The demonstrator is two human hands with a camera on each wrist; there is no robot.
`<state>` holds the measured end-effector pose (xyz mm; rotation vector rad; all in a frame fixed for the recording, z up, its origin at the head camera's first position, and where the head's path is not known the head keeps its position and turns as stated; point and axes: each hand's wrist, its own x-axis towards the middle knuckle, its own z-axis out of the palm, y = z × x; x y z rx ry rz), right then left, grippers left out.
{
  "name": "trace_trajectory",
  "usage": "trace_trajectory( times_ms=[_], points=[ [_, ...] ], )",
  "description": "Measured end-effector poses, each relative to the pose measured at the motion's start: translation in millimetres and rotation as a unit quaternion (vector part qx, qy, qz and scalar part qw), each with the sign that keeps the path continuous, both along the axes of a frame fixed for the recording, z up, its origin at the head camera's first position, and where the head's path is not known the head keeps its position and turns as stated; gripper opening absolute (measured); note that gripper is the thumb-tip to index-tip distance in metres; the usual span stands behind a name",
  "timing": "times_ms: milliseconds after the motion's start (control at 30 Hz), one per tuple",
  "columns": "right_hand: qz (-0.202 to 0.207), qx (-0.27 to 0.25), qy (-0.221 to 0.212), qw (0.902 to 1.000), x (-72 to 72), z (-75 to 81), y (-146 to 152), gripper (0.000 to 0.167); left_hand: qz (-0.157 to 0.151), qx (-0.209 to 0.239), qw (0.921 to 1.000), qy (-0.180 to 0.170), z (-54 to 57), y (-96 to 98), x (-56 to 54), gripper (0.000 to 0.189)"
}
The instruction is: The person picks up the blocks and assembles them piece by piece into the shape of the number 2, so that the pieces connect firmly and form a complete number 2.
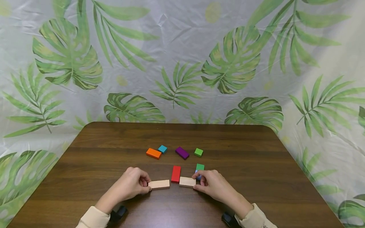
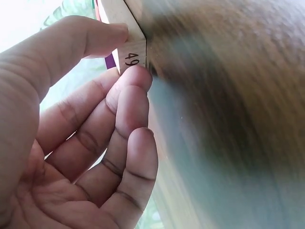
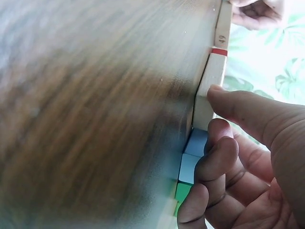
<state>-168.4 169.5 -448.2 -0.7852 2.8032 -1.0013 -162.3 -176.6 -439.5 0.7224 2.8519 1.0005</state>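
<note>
My left hand (image 1: 135, 182) pinches the outer end of a plain wooden block (image 1: 159, 184) that lies flat on the table; the left wrist view shows "49" printed on its end (image 2: 131, 57). With thumb and fingers my right hand (image 1: 212, 185) pinches a second plain wooden block (image 1: 187, 182). Between the two blocks, slightly farther back, lies a red block (image 1: 176, 174). Just behind the right hand's fingers are a green block (image 1: 200, 166) and a light blue one (image 3: 189, 167), partly hidden by the hand in the head view.
Farther back on the brown wooden table (image 1: 242, 148) lie an orange block (image 1: 153, 153), a blue block (image 1: 162, 149), a purple block (image 1: 182, 153) and a light green block (image 1: 198, 152). A leaf-patterned curtain (image 1: 182, 63) hangs beyond the table's far edge.
</note>
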Motion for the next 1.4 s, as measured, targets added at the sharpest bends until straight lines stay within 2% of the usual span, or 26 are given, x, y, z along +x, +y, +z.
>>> trace_trajectory(
  times_ms=[400,1033,1400],
  points=[
    [-0.003,0.001,-0.003,1.0,1.0,0.4,-0.1,0.02,-0.02,0.024,0.9994,-0.016,-1.2,-0.5,-1.0,0.011],
    [0.003,0.014,-0.011,0.9998,0.6,1.5,1.1,0.018,-0.003,0.031,0.9995,-0.011,-5.3,0.7,1.5,0.012],
    [0.01,0.01,-0.019,0.9997,4.5,2.2,3.5,0.018,-0.01,0.039,0.9992,-0.007,-7.7,-0.8,2.6,0.011]
  ],
)
